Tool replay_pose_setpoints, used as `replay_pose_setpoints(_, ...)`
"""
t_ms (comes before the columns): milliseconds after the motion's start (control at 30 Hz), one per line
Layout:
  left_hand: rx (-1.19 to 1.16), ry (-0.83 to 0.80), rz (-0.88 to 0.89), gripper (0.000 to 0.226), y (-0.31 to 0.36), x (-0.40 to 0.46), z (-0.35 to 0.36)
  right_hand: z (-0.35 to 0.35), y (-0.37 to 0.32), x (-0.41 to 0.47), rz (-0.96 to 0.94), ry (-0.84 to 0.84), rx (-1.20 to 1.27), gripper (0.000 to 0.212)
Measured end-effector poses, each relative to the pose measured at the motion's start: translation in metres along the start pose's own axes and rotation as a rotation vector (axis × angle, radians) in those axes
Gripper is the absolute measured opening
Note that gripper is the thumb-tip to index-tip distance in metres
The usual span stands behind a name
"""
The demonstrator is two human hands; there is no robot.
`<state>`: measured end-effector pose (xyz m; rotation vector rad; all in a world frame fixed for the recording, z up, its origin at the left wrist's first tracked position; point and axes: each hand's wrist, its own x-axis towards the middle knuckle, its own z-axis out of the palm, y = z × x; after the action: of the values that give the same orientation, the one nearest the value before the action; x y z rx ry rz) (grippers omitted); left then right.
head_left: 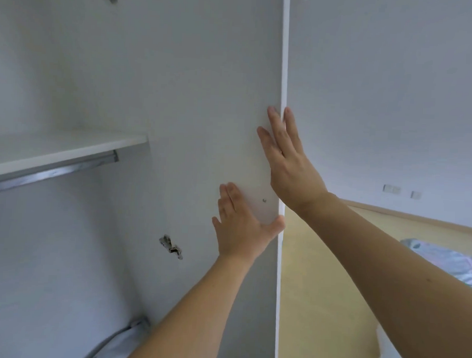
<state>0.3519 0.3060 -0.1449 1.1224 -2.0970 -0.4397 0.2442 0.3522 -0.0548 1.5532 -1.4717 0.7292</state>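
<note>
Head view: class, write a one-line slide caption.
Flat on an open wardrobe door: left hand low, right hand higher along its edge.

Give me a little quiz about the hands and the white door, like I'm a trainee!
1. True or false: the left hand lies flat on the white door.
2. Which hand is higher up the door's edge? A) left hand B) right hand
3. Fill in: the shiny rail sits right under the white ____.

Key: 1 true; 2 B; 3 shelf.
</note>
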Motion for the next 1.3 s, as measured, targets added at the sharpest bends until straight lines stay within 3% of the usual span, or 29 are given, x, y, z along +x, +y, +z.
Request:
replay_pose_setpoints(267, -0.017, 0.099, 0.017, 0.127, 0.004, 0.015, 0.033, 0.003, 0.030, 0.002, -0.054, -0.031, -0.206, 0.057)
replay_pose_setpoints(467, -0.071, 0.104, 0.103, 0.126, -0.008, 0.016, 0.035, 0.005, 0.016, 0.000, -0.015, -0.008, -0.331, 0.060)
replay_pose_setpoints(567, -0.081, 0.045, 0.218, 0.112, -0.040, 0.017, 0.023, 0.016, -0.002, -0.006, -0.042, -0.052, -0.361, 0.062)
replay_pose_setpoints(667, 0.072, -0.017, 0.263, 0.093, -0.096, 0.016, 0.000, 0.037, -0.029, -0.015, -0.066, -0.140, -0.381, 0.065)
replay_pose_setpoints(800, 0.277, -0.040, 0.153, 0.084, -0.183, 0.000, -0.037, 0.082, -0.092, -0.018, -0.099, -0.225, -0.281, 0.063)
replay_pose_setpoints(1000, 0.490, -0.025, -0.128, 0.080, -0.315, -0.056, -0.105, 0.165, -0.237, -0.019, -0.214, -0.369, 0.079, 0.069)
replay_pose_setpoints(1167, 0.625, -0.040, -0.404, 0.087, -0.423, -0.128, -0.160, 0.221, -0.356, -0.041, -0.353, -0.560, 0.295, 0.079)
replay_pose_setpoints(1300, 0.696, -0.078, -0.601, 0.100, -0.489, -0.193, -0.198, 0.259, -0.438, -0.073, -0.490, -0.696, 0.422, 0.075)
